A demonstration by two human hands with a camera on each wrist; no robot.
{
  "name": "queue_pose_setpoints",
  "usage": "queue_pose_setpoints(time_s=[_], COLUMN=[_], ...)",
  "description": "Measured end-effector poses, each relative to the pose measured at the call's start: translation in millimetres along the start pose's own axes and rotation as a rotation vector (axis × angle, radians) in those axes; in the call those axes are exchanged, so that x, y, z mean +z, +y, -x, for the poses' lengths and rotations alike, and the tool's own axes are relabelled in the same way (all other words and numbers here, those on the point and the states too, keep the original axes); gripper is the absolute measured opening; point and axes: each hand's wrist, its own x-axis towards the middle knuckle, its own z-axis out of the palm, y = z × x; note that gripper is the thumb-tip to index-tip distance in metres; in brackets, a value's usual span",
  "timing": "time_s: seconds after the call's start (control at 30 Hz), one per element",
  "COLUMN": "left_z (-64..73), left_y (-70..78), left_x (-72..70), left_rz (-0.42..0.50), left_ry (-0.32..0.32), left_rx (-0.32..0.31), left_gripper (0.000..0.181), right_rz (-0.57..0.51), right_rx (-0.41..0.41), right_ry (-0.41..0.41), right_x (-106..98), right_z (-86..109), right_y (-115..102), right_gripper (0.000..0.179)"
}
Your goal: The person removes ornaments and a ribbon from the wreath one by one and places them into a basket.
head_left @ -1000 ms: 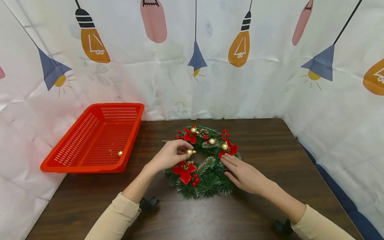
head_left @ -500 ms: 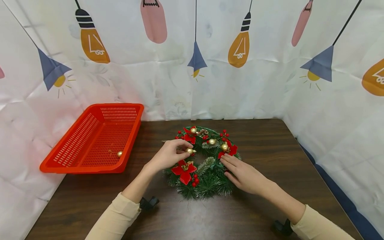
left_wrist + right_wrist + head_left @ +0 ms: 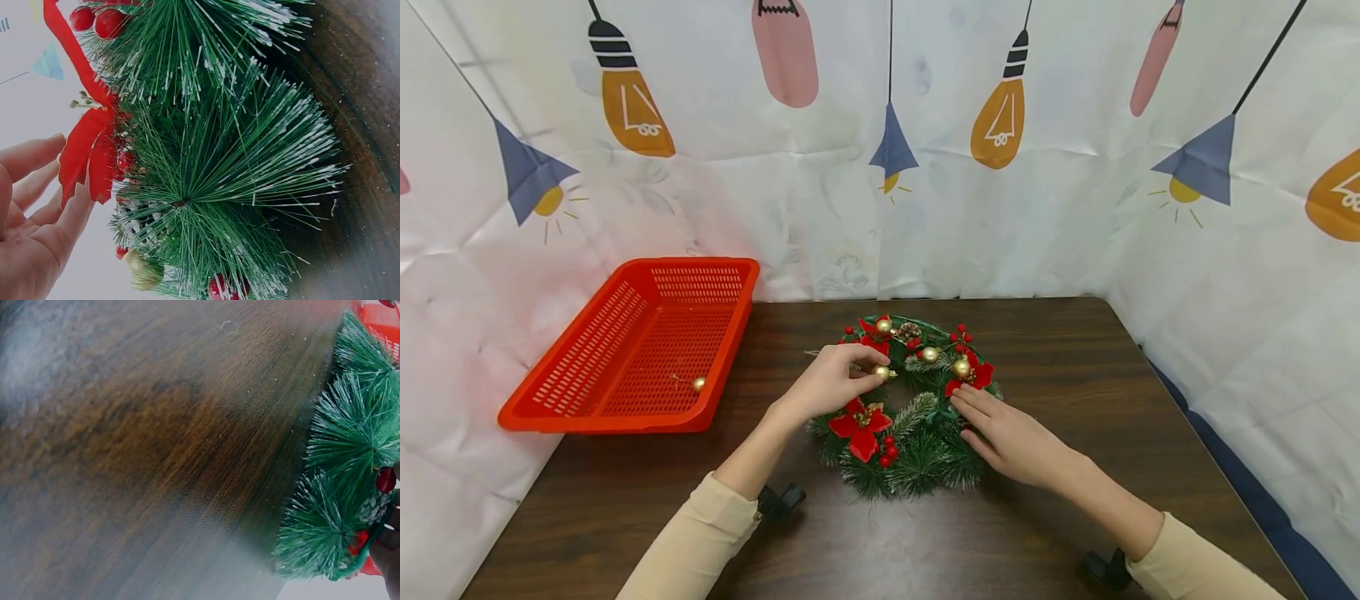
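Observation:
A green Christmas wreath [image 3: 925, 454] lies on the table, dressed with red poinsettias [image 3: 859, 428], red berries, a pine cone and several gold baubles [image 3: 961, 367]. Over its left side, my left hand [image 3: 823, 387] pinches a small gold bauble [image 3: 882, 372] between thumb and fingers, its cap pointing right. The left wrist view has the left hand [image 3: 37, 219] beside a red petal [image 3: 87, 147]; the pinched bauble is hidden there. My right hand [image 3: 1015, 437] rests on the wreath's right side, fingers nearly straight, touching the lower edge of a poinsettia. Its fingers show only at the right wrist view's edge.
To the left stands a red plastic basket [image 3: 715, 367] holding another gold bauble [image 3: 699, 384] near its front right corner. The dark wooden table [image 3: 1045, 358] meets a patterned curtain [image 3: 820, 225] at the back and sides.
My left hand has shifted slightly right and away from me, carrying the bauble toward the wreath's upper left. The right hand stays in place.

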Motion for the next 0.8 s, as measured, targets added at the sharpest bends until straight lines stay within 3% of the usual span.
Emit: queue_pose_setpoints(time_s=[0.43,0.8], left_z=[-2.6,-4.4], left_y=[3.6,1.7], left_x=[-7.9,-2.8], left_rz=[0.01,-0.009], left_ry=[0.028,0.017], left_rx=[-0.046,-0.026], left_gripper=[0.023,0.024], right_rz=[-0.003,-0.013], right_rx=[0.004,0.008], right_ry=[-0.008,-0.013], right_x=[-1.3,-1.5], right_z=[-0.8,-1.0], right_y=[0.3,0.0], right_gripper=[0.054,0.054])
